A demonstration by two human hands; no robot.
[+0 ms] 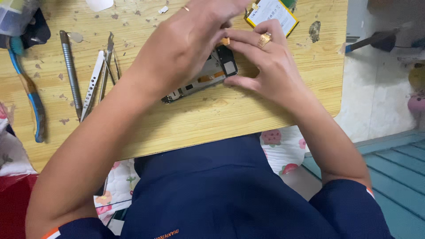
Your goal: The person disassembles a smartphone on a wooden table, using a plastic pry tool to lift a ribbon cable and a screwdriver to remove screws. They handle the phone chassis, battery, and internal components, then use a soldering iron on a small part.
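An opened phone frame point(208, 75) with exposed black and metal parts lies on the wooden board point(212, 119). My left hand point(186, 42) hovers over its far end, fingers curled and pinched together above the frame. My right hand point(265, 66), with a gold ring, rests at the frame's right end, thumb and fingers against its edge. A small orange piece point(226, 41) sits between the fingertips of both hands; which hand grips it is unclear. Much of the frame is hidden under my left hand.
A metal screwdriver point(71, 73), a perforated white strip point(92, 84) and tweezers point(107, 66) lie at the left. A blue-handled tool point(28, 88) lies at the far left edge. A white and yellow flat battery point(271, 13) sits at the back. Tiled floor lies right of the board.
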